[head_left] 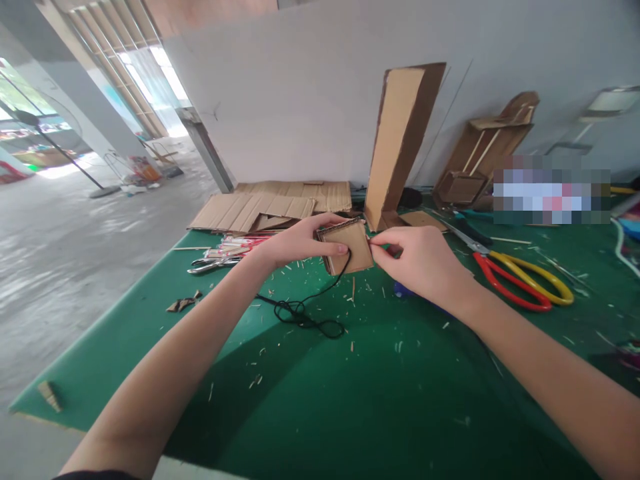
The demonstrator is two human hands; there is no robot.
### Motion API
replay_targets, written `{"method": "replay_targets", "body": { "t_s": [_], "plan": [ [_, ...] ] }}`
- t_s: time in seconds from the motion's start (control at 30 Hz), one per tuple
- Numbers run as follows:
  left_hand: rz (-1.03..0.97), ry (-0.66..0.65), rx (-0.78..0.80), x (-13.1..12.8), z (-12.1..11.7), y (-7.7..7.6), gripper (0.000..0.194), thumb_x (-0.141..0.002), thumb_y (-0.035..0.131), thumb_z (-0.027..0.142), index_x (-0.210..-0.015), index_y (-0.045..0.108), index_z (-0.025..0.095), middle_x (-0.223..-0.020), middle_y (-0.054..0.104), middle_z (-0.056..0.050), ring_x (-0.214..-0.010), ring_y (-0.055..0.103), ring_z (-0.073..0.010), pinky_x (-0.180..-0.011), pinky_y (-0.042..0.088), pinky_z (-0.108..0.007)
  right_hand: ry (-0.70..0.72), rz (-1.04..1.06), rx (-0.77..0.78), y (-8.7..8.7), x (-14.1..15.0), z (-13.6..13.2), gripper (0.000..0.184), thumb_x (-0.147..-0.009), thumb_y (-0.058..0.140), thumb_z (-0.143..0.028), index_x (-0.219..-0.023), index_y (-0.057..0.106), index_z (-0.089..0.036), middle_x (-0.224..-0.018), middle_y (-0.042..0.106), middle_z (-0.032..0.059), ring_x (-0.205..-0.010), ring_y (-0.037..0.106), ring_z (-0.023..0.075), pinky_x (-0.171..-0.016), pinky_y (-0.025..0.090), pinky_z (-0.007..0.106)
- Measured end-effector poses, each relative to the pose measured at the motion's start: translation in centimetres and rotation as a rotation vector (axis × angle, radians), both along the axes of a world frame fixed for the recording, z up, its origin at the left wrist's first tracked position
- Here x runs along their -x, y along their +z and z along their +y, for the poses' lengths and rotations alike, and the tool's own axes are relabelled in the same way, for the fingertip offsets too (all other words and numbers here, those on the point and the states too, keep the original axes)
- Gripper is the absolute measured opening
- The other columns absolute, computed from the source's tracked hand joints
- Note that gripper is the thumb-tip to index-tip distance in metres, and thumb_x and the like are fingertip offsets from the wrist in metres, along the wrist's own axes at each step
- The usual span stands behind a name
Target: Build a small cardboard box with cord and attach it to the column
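My left hand (310, 241) grips a small cardboard box (356, 241) above the table, thumb on its near face and fingers behind the upper edge. From that face, by the thumb, a black cord (300, 313) hangs down and lies in loops on the green tabletop. At the box's right edge, my right hand (417, 257) is closed in a pinch, thumb against forefinger. Whatever sits between those fingertips is too small to make out. Something blue (401, 290) shows partly from under the right hand.
Scissors with red and yellow handles (520, 277) lie at right. A tall cardboard piece (400, 140) stands by the wall, cardboard sheets (255, 210) lie at back left. Silver scissors (213, 265) rest beside a bundle of sticks (233, 247). Scraps dot the green table (370, 407).
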State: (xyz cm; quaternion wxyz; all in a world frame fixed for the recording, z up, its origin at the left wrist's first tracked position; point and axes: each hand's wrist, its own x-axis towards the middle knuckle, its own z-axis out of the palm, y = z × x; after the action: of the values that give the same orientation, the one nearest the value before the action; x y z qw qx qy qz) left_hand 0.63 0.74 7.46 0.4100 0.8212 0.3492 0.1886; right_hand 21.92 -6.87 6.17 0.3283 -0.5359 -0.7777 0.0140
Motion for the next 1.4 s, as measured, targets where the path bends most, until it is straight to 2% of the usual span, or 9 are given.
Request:
{"method": "replay_targets", "body": {
  "t_s": [0.23,0.33,0.5,0.6,0.7,0.8,1.03,1.2,1.4],
  "plan": [
    [0.290,-0.012,-0.090,0.8,1.0,-0.2,0.068,-0.071,0.065,0.047,-0.131,0.051,0.019,-0.123,0.059,-0.009,-0.103,0.058,-0.0238,-0.084,0.047,-0.034,0.039,-0.105,0.097,-1.1,-0.7,0.4,0.022,-0.081,0.059,-0.032,-0.063,0.062,-0.019,-0.060,0.063,-0.0004,-0.053,0.053,0.0111,-0.055,0.039,0.027],
    [0.321,-0.004,-0.076,0.8,1.1,-0.6,0.073,-0.072,0.064,0.050,-0.135,0.046,0.020,-0.122,0.059,-0.009,-0.100,0.058,-0.0237,-0.081,0.047,-0.033,0.136,-0.190,0.052,-1.4,-0.6,0.4,0.021,-0.082,0.056,-0.024,-0.062,0.051,-0.020,-0.061,0.056,-0.0014,-0.055,0.047,0.0104,-0.054,0.034,0.027],
    [0.121,0.028,-0.067,0.2,1.0,-2.1,0.079,-0.076,0.065,0.047,-0.143,0.034,0.020,-0.116,0.059,-0.011,-0.101,0.057,-0.0238,-0.084,0.046,-0.036,0.325,-0.278,-0.032,-1.8,-0.7,0.6,0.019,-0.081,0.043,-0.009,-0.066,0.041,-0.021,-0.067,0.048,-0.0007,-0.061,0.043,0.0114,-0.058,0.033,0.028],
    [-0.051,0.081,-0.105,-0.4,1.3,-3.2,0.070,-0.077,0.066,0.041,-0.136,0.039,0.017,-0.127,0.053,-0.013,-0.116,0.050,-0.0237,-0.095,0.043,-0.038,0.294,-0.253,-0.003,-1.9,-0.8,0.7,0.016,-0.085,0.042,-0.013,-0.072,0.046,-0.021,-0.069,0.052,0.0006,-0.063,0.048,0.0132,-0.060,0.036,0.029],
    [-0.086,0.147,-0.252,-1.0,1.4,-3.7,0.045,-0.080,0.064,0.039,-0.116,0.051,0.016,-0.122,0.054,-0.011,-0.114,0.051,-0.0212,-0.100,0.040,-0.038,0.223,-0.187,0.039,-1.9,-0.9,0.9,0.017,-0.091,0.042,-0.020,-0.095,0.058,-0.021,-0.083,0.065,0.0043,-0.069,0.058,0.0164,-0.061,0.041,0.031],
    [0.010,0.147,-0.384,-1.3,0.9,-3.0,0.031,-0.086,0.054,0.044,-0.102,0.057,0.017,-0.106,0.060,-0.008,-0.102,0.054,-0.0200,-0.093,0.042,-0.037,0.187,-0.135,0.039,-1.9,-1.1,1.2,0.027,-0.093,0.041,-0.023,-0.110,0.063,-0.022,-0.103,0.070,0.0065,-0.082,0.064,0.0196,-0.068,0.046,0.034],
    [0.272,0.081,-0.478,-1.0,-0.3,-0.5,0.023,-0.081,0.059,0.039,-0.090,0.062,0.018,-0.096,0.063,-0.006,-0.091,0.056,-0.0206,-0.083,0.043,-0.035,0.191,-0.137,0.084,-1.8,-1.3,1.3,0.029,-0.093,0.044,-0.019,-0.109,0.068,-0.020,-0.104,0.072,0.0066,-0.088,0.066,0.0201,-0.076,0.050,0.036],
    [0.311,0.052,-0.581,-1.0,-0.2,-0.6,0.016,-0.084,0.050,0.024,-0.080,0.064,0.018,-0.093,0.065,-0.006,-0.093,0.057,-0.0206,-0.085,0.042,-0.036,0.243,-0.150,0.015,-1.7,-0.9,1.2,0.025,-0.095,0.044,-0.024,-0.097,0.069,-0.018,-0.102,0.069,0.0079,-0.094,0.062,0.0209,-0.085,0.049,0.039],
    [0.319,0.055,-0.673,-1.8,-0.8,-1.2,0.021,-0.089,0.037,0.015,-0.088,0.058,0.016,-0.093,0.062,-0.009,-0.088,0.057,-0.0196,-0.080,0.043,-0.034,0.259,-0.180,-0.122,-1.9,-0.7,1.3,0.020,-0.095,0.048,-0.028,-0.086,0.063,-0.017,-0.110,0.063,0.0121,-0.109,0.054,0.0246,-0.094,0.045,0.042]
  ]
}}
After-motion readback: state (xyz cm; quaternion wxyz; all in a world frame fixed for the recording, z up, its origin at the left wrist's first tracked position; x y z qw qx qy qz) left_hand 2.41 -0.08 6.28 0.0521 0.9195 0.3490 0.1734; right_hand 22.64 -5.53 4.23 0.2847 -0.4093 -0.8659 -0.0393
